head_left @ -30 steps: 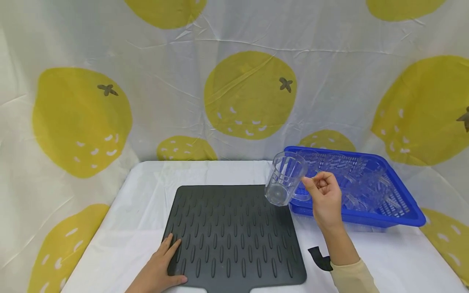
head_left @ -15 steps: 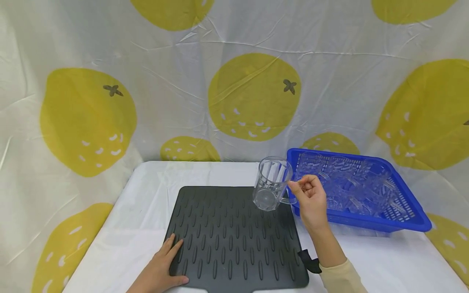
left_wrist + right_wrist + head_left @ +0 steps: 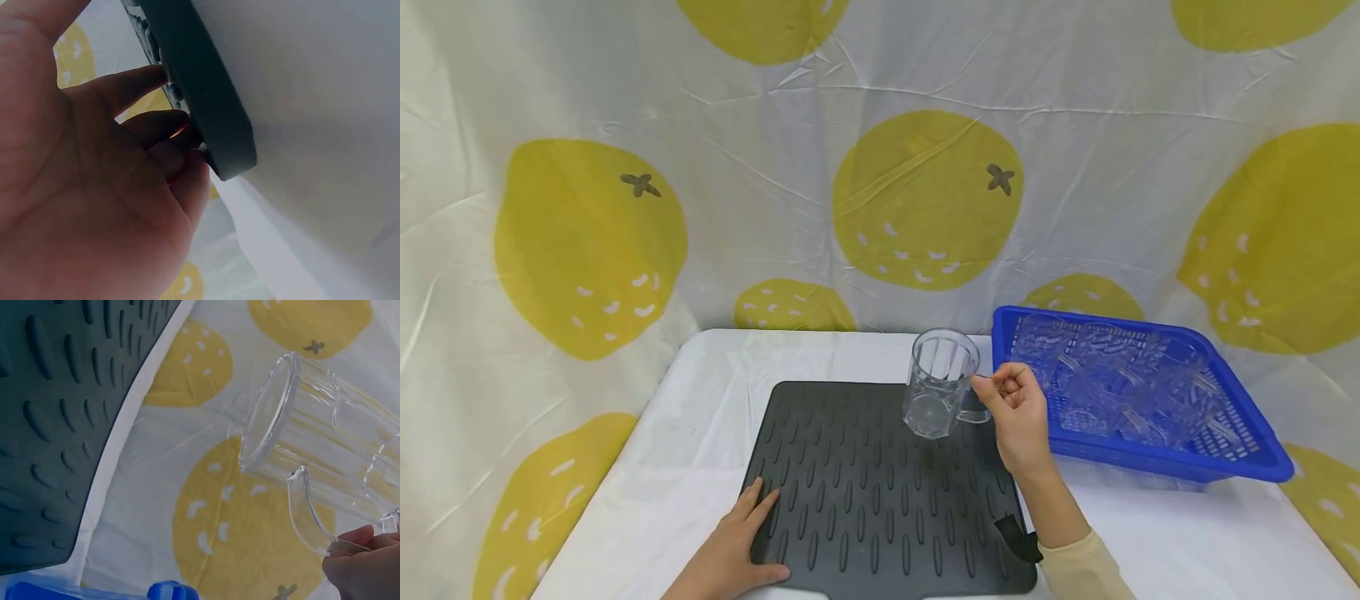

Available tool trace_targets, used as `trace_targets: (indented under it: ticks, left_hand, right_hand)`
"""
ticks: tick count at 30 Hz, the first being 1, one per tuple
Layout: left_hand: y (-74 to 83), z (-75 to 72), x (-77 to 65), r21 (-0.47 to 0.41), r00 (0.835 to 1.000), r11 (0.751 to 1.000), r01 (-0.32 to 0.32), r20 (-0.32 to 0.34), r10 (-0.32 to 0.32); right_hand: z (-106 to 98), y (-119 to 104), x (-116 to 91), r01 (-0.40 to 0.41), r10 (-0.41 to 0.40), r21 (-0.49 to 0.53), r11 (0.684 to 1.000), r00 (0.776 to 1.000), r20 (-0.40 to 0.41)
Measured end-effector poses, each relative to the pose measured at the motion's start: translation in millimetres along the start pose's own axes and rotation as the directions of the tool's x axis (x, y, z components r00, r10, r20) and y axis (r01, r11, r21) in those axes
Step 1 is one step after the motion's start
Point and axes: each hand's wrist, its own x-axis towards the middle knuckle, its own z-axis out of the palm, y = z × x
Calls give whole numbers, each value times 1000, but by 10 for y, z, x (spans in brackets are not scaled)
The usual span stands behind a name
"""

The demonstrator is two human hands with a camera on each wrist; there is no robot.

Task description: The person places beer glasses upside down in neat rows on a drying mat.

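Note:
A clear glass mug [image 3: 940, 383] hangs over the right far part of a dark grey ridged mat [image 3: 842, 467], its open rim up. My right hand [image 3: 1021, 417] pinches the mug's handle between thumb and curled fingers. In the right wrist view the mug [image 3: 325, 431] shows its round rim and curved handle, with the right hand [image 3: 369, 562] at the lower right. My left hand [image 3: 733, 537] rests at the mat's near left edge, fingers spread. Seen from the left wrist, the left hand [image 3: 106, 169] has its fingertips against the edge of the mat [image 3: 212, 112].
A blue plastic basket [image 3: 1150, 462] with several clear glass mugs [image 3: 1105, 375] stands to the right of the mat. White cloth [image 3: 647, 483] covers the table. Behind it hangs a lemon-print curtain [image 3: 760, 183]. A black strap [image 3: 1018, 540] sits by the right wrist.
My right hand has carried the glass mug left, from beside the basket to over the mat, and the mug leans less. The left hand stays at the mat's edge. The head view has shifted slightly.

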Motion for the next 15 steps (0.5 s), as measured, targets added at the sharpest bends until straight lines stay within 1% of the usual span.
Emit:
trace_targets:
  ticks: [4, 11, 15]
  left_hand:
    - [-12, 1, -11, -5, 1000, 1000, -27, -10, 27]
    - [-7, -21, -7, -4, 1000, 1000, -12, 8, 12]
    - [-10, -38, -13, -14, 1000, 1000, -25, 5, 25]
  right_hand:
    - [52, 99, -13, -28, 28, 5, 1000, 1000, 0]
    - [150, 255, -53, -67, 67, 22, 998, 998, 1]
    - [196, 305, -77, -102, 102, 16, 995, 995, 0]
